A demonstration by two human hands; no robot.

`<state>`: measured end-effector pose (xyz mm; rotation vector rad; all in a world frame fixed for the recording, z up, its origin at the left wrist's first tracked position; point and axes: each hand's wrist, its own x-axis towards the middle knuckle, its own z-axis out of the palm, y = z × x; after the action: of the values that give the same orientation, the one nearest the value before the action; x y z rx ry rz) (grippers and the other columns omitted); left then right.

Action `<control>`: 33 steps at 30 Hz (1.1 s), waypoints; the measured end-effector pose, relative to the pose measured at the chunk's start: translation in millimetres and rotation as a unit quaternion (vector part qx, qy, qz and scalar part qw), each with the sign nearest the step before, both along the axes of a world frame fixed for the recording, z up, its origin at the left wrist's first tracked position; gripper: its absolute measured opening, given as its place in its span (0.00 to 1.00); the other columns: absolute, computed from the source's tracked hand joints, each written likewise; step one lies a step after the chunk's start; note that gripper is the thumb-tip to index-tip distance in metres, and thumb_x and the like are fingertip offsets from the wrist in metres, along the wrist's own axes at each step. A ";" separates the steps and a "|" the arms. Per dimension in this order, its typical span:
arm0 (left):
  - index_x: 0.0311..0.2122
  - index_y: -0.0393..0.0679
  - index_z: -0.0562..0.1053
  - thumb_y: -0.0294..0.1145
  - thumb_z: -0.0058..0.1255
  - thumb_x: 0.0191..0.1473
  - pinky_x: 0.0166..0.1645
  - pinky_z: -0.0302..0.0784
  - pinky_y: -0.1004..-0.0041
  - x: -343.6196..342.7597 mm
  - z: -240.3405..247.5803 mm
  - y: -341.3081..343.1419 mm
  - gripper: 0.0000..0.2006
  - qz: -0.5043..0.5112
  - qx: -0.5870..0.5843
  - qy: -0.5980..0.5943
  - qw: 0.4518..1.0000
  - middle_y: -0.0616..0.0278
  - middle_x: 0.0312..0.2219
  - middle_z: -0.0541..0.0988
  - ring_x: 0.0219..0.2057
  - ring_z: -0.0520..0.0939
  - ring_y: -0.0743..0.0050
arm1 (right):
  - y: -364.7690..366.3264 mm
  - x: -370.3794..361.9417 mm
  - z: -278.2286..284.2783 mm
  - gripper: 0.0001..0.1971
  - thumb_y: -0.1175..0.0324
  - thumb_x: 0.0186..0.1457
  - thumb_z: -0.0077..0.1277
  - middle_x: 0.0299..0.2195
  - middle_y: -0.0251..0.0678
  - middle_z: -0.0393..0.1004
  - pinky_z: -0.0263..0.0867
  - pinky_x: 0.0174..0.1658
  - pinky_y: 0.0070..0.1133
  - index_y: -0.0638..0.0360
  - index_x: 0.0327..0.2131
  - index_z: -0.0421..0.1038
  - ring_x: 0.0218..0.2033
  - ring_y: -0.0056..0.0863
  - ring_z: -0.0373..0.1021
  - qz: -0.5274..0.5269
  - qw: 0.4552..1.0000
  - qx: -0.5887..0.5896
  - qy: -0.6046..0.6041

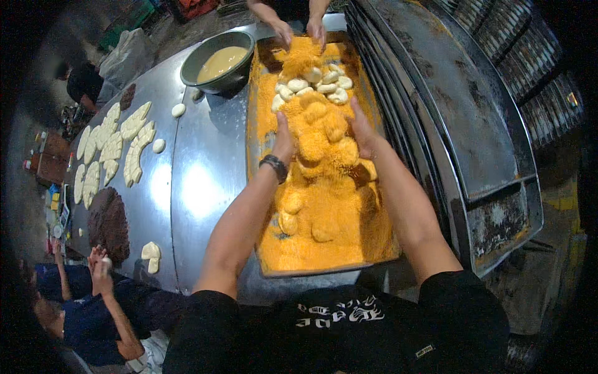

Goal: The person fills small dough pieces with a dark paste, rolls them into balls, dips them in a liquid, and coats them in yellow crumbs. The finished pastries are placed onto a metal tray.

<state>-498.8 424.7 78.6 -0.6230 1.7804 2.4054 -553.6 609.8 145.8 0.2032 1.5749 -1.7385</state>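
A long tray (330, 272) lies before me, spread with orange crumbs (336, 243). My left hand (284, 142) reaches in at the left of a heap of crumb-coated dough pieces (314, 144), fingers stretched out. On the heap's right side is my right hand (365, 134), its fingers also extended and apart from the left hand. Neither hand grips a piece that I can see. Just beyond my fingertips sit several bare white dough pieces (298, 85). Loose crumbs partly cover the nearer pieces, such as a round one (322, 232).
Another person's hands (299, 36) are over crumbs at the tray's far end. A bowl of pale yellow liquid (210, 80) stands left of it. Cut dough strips (111, 146) and a dark brown mound (109, 224) lie farther left, near another worker (93, 311). Stacked metal trays (461, 118) flank the right.
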 end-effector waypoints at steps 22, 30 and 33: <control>0.57 0.39 0.57 0.62 0.26 0.57 0.56 0.62 0.58 10.0 14.9 0.0 0.36 0.008 -0.070 0.013 0.997 0.51 0.53 0.65 0.53 0.66 0.56 | -3.4 16.5 -27.2 0.29 0.46 0.56 0.39 0.44 0.45 0.70 0.65 0.47 0.34 0.64 0.46 0.67 0.44 0.38 0.69 -0.180 0.977 -0.067 0.089; 0.60 0.34 0.51 0.52 0.30 0.59 0.64 0.41 0.61 78.3 -86.1 14.4 0.33 0.005 -0.530 0.113 0.840 0.45 0.60 0.52 0.62 0.49 0.49 | 48.0 91.6 -169.3 0.31 0.51 0.52 0.50 0.54 0.51 0.59 0.53 0.57 0.31 0.66 0.52 0.61 0.56 0.43 0.56 -0.205 0.852 0.217 0.430; 0.59 0.34 0.53 0.51 0.30 0.60 0.64 0.42 0.64 77.9 -79.3 75.9 0.32 0.032 -0.326 0.178 0.928 0.45 0.58 0.56 0.62 0.52 0.52 | 14.6 108.1 -171.0 0.29 0.55 0.52 0.52 0.52 0.51 0.63 0.55 0.56 0.30 0.68 0.51 0.61 0.53 0.43 0.60 -0.207 0.841 0.231 0.443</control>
<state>-420.9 500.6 -0.6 -0.2849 2.7887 2.0181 -445.5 624.4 -25.2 -0.0645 2.8095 -1.8466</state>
